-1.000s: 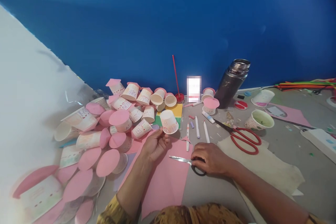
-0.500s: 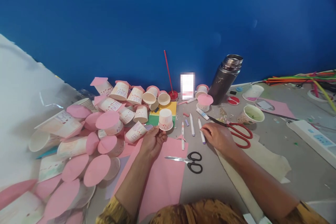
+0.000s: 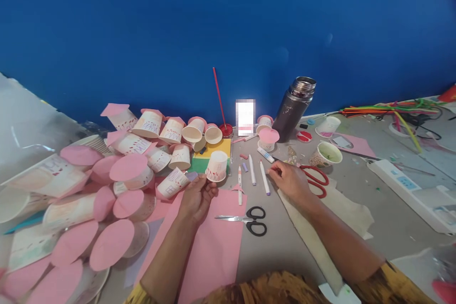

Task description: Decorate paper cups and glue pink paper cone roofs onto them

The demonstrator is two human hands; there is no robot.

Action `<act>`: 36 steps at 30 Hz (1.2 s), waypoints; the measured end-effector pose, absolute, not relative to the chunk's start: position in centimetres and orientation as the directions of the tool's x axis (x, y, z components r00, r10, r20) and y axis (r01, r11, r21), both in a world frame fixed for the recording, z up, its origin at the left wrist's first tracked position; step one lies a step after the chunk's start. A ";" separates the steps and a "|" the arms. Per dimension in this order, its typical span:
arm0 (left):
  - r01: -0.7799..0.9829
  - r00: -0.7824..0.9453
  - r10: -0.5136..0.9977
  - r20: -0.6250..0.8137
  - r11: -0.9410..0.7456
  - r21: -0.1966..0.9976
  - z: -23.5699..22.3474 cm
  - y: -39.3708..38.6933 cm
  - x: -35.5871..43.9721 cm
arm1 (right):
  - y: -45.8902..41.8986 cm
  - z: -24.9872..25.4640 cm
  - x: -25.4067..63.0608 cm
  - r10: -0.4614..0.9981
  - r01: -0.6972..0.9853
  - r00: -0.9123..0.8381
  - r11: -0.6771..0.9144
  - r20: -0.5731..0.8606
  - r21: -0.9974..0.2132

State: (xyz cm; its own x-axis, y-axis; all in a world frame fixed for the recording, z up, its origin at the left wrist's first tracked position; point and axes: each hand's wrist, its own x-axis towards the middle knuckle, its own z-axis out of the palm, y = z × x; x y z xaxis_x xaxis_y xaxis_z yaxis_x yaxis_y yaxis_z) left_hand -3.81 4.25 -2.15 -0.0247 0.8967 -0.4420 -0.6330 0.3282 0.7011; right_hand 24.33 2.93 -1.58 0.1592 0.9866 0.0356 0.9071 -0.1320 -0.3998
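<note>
My left hand [image 3: 198, 197] grips the rim of an upside-down white paper cup [image 3: 216, 164] with red marks drawn on its side. Fingers curled, my right hand [image 3: 289, 181] rests low over the table with nothing visible in it. Just left of its fingertips lies a white marker [image 3: 264, 178] with a purple end, a small gap apart. Two more pens lie alongside, a white marker [image 3: 252, 170] and a slimmer pen [image 3: 240, 185]. Black-handled scissors [image 3: 255, 221] lie partly on a pink paper sheet [image 3: 217, 247] in front of me.
Paper cups with pink discs [image 3: 112, 244] crowd the left side. A dark flask [image 3: 294, 109] stands at the back, near a glue tube [image 3: 265, 155]. Red-handled scissors [image 3: 317, 181], a patterned cup [image 3: 325, 154] and a white power strip [image 3: 409, 194] are on the right.
The view has turned slightly right, so things sit further left. My right hand has drawn slightly away from the purple-ended marker. My left hand still holds the cup.
</note>
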 end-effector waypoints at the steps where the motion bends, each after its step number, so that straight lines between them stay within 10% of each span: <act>1: -0.633 -0.025 0.897 -0.441 0.327 0.701 -2.2 4.2 -3.8 | 3.0 -1.5 24.5 0.984 0.909 0.171 -0.142 0.039 -0.393; 18: -0.551 -0.024 0.899 -0.438 0.354 0.756 -2.5 4.0 -3.7 | 6.7 -1.5 25.1 0.967 0.923 0.085 0.013 0.239 -0.384; 29: -0.454 0.045 0.907 -0.419 0.392 0.800 -2.4 3.8 -3.7 | 8.0 2.4 20.5 0.939 0.704 -0.309 0.331 0.150 -0.628; 36: -0.450 0.052 0.915 -0.399 0.378 0.809 -2.5 3.7 -3.6 | 9.6 3.7 17.0 0.890 0.742 -0.454 0.409 0.051 -0.532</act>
